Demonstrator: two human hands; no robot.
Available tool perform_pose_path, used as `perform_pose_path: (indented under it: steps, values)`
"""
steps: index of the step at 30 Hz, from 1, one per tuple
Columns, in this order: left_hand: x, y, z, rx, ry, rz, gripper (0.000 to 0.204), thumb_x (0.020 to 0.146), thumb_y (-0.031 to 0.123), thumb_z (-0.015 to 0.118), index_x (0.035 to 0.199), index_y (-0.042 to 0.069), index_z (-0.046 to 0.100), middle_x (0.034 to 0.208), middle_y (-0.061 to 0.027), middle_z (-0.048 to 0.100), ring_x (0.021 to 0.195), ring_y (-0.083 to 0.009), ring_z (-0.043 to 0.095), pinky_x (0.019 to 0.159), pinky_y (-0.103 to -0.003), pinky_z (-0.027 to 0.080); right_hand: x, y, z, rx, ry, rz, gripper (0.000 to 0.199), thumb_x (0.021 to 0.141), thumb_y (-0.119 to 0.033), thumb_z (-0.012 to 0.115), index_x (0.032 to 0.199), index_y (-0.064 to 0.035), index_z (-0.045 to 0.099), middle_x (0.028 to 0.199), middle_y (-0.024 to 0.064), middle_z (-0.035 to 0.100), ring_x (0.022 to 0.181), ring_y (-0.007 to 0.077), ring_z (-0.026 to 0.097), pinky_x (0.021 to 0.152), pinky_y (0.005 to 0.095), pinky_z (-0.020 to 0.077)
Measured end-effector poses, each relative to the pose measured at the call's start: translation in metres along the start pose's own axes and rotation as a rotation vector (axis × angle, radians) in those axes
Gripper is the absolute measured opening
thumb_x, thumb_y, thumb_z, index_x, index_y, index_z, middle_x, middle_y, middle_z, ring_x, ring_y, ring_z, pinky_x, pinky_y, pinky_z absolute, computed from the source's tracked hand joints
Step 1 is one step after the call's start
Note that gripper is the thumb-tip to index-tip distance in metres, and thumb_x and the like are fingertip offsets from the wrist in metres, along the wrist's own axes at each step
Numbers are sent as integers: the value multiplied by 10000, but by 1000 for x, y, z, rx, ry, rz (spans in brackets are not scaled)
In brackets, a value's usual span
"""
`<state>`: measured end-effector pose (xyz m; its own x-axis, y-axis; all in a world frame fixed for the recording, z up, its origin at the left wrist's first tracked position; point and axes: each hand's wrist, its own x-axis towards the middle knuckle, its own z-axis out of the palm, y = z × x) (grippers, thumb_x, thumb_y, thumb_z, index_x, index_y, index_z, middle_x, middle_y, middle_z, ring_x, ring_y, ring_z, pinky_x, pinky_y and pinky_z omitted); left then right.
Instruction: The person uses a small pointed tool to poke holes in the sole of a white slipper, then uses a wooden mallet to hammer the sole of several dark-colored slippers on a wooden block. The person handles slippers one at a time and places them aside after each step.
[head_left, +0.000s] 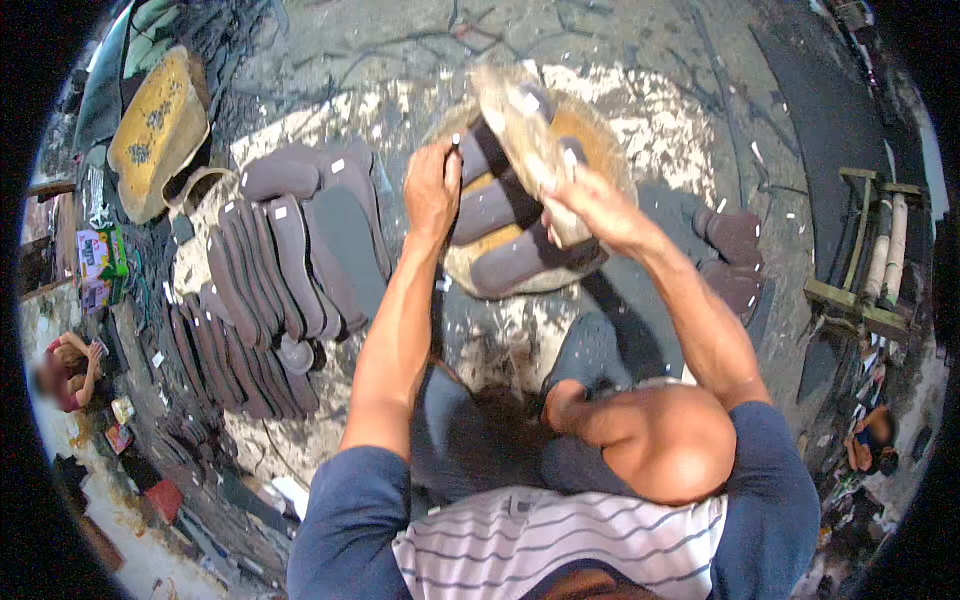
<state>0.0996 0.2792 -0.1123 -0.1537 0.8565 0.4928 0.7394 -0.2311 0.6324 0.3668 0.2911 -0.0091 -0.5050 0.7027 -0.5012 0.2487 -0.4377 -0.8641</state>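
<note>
In front of me a round yellowish wooden block [600,145] sits on the floor, with several dark brown sole-shaped pieces [520,262] lying across it. My right hand [602,212] grips a pale wooden mallet [515,125], tilted over the block and smeared by motion. At the block's left edge is my left hand [432,190], fingers curled closed beside the ends of the pieces. A small pale tip shows by its fingers; what they hold, if anything, is hidden.
Rows of dark soles [250,270] lie left of the block, and smaller ones [730,240] to the right. Another yellow wooden slab [160,135] leans at the far left. A wooden frame [868,250] stands at the right. Two people are visible near the side rims.
</note>
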Motion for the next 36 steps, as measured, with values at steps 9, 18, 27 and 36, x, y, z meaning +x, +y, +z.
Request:
perform_pose_path:
  steps: [9, 18, 27, 36]
  values:
    - [-16, 34, -8, -438, -20, -600, 270, 1094, 244, 623, 1131, -12, 702, 926, -73, 764, 834, -119, 730, 750, -278, 594, -4, 42, 1, 108, 60, 64, 404, 1077, -384, 604, 1222, -8, 583, 925, 53, 670, 770, 129, 659, 644, 307, 548]
    - [-19, 27, -5, -157, -32, -342, 189, 1037, 187, 676, 1114, 24, 733, 962, -141, 762, 883, -281, 751, 792, -385, 570, -44, -43, -2, 219, -13, -36, 388, 1074, -394, 622, 1194, -25, 628, 933, 62, 704, 774, 130, 686, 691, 293, 568]
    - [-21, 29, 11, -81, 32, -24, 168, 964, 100, 717, 1112, 21, 719, 1028, -169, 726, 982, -361, 701, 879, -444, 554, -36, 19, 15, -674, 302, -829, 748, 1014, -491, 657, 1537, 3, 453, 1345, 190, 634, 1228, 312, 633, 1050, 454, 497]
    - [-4, 39, -7, -479, 263, -538, 226, 1081, 233, 616, 1134, 22, 678, 1069, -119, 723, 952, -255, 716, 749, -371, 588, -14, 44, -4, 68, -27, 28, 399, 1099, -377, 585, 1315, -44, 546, 946, 37, 663, 796, 114, 667, 678, 302, 574]
